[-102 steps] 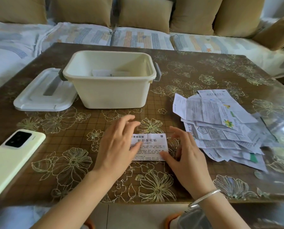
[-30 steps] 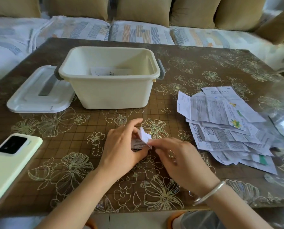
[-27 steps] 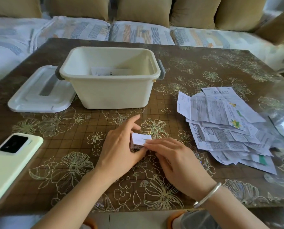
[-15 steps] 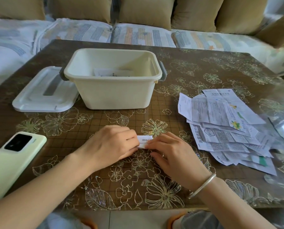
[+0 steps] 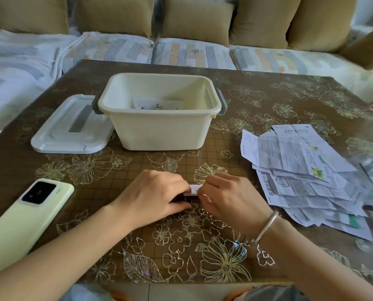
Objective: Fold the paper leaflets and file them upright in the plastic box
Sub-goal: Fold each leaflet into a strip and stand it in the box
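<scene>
Plastic box [image 5: 159,131] mid-surface [image 5: 268,94], things around it.
The lid [image 5: 72,131] lies just left of it, the phone [image 5: 24,218] near left, loose leaflets [image 5: 300,170] right, filed leaflets [image 5: 157,104] inside; the folded leaflet [image 5: 193,190] sits in front, between left hand [image 5: 157,196] and right hand [image 5: 231,198].

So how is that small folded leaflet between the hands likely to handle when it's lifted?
The folded leaflet shows only as a small, thick-edged packet, so it is probably light and stiffer than the loose sheets in the pile. The left hand and right hand both hold it down on the table, hinting the creases may spring open once released.
</scene>
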{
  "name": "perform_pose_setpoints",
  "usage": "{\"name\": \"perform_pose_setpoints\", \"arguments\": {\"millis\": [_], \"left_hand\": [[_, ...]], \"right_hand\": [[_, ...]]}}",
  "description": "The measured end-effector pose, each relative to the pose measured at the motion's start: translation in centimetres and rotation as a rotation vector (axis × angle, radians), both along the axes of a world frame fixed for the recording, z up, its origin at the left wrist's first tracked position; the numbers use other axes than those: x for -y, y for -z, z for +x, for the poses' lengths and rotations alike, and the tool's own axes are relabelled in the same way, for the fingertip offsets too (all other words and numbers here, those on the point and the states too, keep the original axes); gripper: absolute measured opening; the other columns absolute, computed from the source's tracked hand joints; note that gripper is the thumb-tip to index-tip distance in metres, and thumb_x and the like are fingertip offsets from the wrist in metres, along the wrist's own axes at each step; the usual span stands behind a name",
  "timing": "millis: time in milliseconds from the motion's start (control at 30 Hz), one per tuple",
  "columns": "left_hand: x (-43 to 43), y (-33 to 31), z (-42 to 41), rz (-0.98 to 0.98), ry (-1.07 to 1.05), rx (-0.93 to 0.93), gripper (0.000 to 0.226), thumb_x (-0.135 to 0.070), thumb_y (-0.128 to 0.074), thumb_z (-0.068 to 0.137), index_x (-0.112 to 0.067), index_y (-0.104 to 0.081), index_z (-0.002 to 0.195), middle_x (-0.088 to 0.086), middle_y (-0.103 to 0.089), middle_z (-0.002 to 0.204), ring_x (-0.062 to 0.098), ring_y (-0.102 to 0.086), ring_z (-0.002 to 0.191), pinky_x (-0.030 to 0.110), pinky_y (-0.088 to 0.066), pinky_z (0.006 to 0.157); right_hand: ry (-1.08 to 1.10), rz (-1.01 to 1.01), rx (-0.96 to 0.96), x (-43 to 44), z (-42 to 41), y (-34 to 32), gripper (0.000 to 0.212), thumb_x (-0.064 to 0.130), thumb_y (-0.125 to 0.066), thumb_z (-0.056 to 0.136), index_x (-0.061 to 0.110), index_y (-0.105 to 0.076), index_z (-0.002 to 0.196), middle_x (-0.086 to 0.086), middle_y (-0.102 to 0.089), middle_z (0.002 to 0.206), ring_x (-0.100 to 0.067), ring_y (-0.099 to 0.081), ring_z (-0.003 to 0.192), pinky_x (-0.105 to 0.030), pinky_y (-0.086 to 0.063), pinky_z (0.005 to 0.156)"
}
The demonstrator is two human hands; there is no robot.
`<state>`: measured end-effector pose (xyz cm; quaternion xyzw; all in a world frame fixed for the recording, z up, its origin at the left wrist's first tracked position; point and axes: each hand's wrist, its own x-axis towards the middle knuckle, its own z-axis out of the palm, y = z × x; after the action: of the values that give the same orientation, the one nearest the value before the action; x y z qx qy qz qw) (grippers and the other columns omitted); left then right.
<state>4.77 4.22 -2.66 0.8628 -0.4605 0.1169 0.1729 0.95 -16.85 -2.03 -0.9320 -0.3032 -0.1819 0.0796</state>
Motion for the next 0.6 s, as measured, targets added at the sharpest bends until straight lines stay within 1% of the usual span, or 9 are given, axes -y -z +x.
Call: {"name": "perform_pose_setpoints", "arguments": {"millis": [67, 133, 200, 267, 333, 400, 467, 533, 600], "left_hand": [[-0.1, 0.0, -0.1, -0.053, -0.023, -0.008, 0.025, -0.038, -0.057, 0.089, -0.018, -0.071, 0.092, -0.009, -0.069, 0.082, 0.010, -0.065, 0.069, 0.033, -0.055, 0.057], [-0.2, -0.6, 0.0, -0.131, -0.054, -0.019, 0.025, -0.035, -0.056, 0.091, -0.017, -0.073, 0.091, -0.010, -0.071, 0.082, 0.008, -0.066, 0.070, 0.031, -0.056, 0.059], [-0.5, -2.0, 0.4, -0.186, -0.082, 0.000, 0.020, -0.031, -0.061, 0.090, -0.017, -0.075, 0.091, -0.010, -0.072, 0.083, 0.006, -0.067, 0.071, 0.029, -0.056, 0.061], [-1.0, -3.6, 1.0, -0.237, -0.103, -0.008, 0.015, -0.027, -0.068, 0.088, -0.016, -0.076, 0.093, -0.010, -0.073, 0.086, 0.004, -0.068, 0.074, 0.026, -0.056, 0.064], [-1.7, -5.1, 1.6, -0.276, -0.125, -0.027, 0.019, -0.033, -0.066, 0.088, -0.019, -0.077, 0.094, -0.013, -0.074, 0.088, 0.000, -0.068, 0.076, 0.022, -0.056, 0.066], [-2.6, -6.5, 2.3, -0.317, -0.147, -0.051, 0.026, -0.040, -0.060, 0.087, -0.022, -0.077, 0.094, -0.017, -0.073, 0.088, -0.005, -0.067, 0.078, 0.020, -0.055, 0.066], [-3.4, -8.1, 3.0, -0.356, -0.160, -0.073, 0.026, -0.042, -0.060, 0.087, -0.024, -0.078, 0.095, -0.019, -0.073, 0.089, -0.007, -0.066, 0.079, 0.019, -0.055, 0.068], [-4.1, -9.8, 4.0, -0.383, -0.176, -0.062, 0.022, -0.039, -0.063, 0.088, -0.023, -0.076, 0.096, -0.019, -0.072, 0.090, -0.007, -0.067, 0.079, 0.017, -0.055, 0.069], [-5.1, -11.4, 5.7, -0.433, -0.245, -0.052, 0.017, -0.032, -0.062, 0.089, -0.024, -0.074, 0.099, -0.018, -0.071, 0.089, -0.005, -0.067, 0.076, 0.020, -0.057, 0.066]], "right_hand": [[0.022, 0.064, 0.000, -0.2, 0.2, -0.2, 0.023, 0.022, -0.047, 0.088, 0.016, -0.065, 0.075, 0.006, -0.058, 0.069, -0.014, -0.054, 0.058, -0.031, -0.047, 0.042], [0.035, 0.091, -0.001, -0.5, 0.4, -0.9, 0.018, 0.021, -0.052, 0.088, 0.017, -0.066, 0.078, 0.008, -0.060, 0.070, -0.013, -0.056, 0.060, -0.029, -0.048, 0.045], [0.037, 0.094, 0.009, -1.0, 0.8, -2.2, 0.011, 0.021, -0.059, 0.089, 0.018, -0.066, 0.081, 0.008, -0.061, 0.074, -0.012, -0.058, 0.064, -0.027, -0.049, 0.047], [0.031, 0.150, 0.017, -1.4, 1.6, -3.9, 0.004, 0.021, -0.066, 0.087, 0.019, -0.068, 0.084, 0.009, -0.062, 0.076, -0.011, -0.059, 0.065, -0.024, -0.049, 0.050], [0.019, 0.206, -0.005, -1.8, 2.7, -5.8, 0.002, 0.023, -0.069, 0.085, 0.021, -0.070, 0.083, 0.010, -0.064, 0.075, -0.010, -0.060, 0.064, -0.024, -0.050, 0.052], [0.005, 0.234, -0.058, -2.3, 3.8, -7.5, 0.004, 0.026, -0.069, 0.082, 0.022, -0.071, 0.082, 0.011, -0.065, 0.074, -0.009, -0.060, 0.061, -0.029, -0.053, 0.052], [0.007, 0.255, -0.105, -3.2, 5.0, -9.2, 0.004, 0.027, -0.070, 0.080, 0.023, -0.071, 0.081, 0.013, -0.065, 0.073, -0.007, -0.060, 0.059, -0.031, -0.054, 0.053], [0.019, 0.295, -0.151, -3.9, 6.4, -11.0, 0.001, 0.024, -0.072, 0.080, 0.024, -0.071, 0.080, 0.013, -0.066, 0.071, -0.002, -0.060, 0.059, -0.024, -0.054, 0.056], [0.032, 0.364, -0.202, -4.3, 8.3, -12.9, 0.002, 0.021, -0.073, 0.081, 0.023, -0.072, 0.081, 0.014, -0.067, 0.071, -0.001, -0.061, 0.062, -0.015, -0.052, 0.060]]}}
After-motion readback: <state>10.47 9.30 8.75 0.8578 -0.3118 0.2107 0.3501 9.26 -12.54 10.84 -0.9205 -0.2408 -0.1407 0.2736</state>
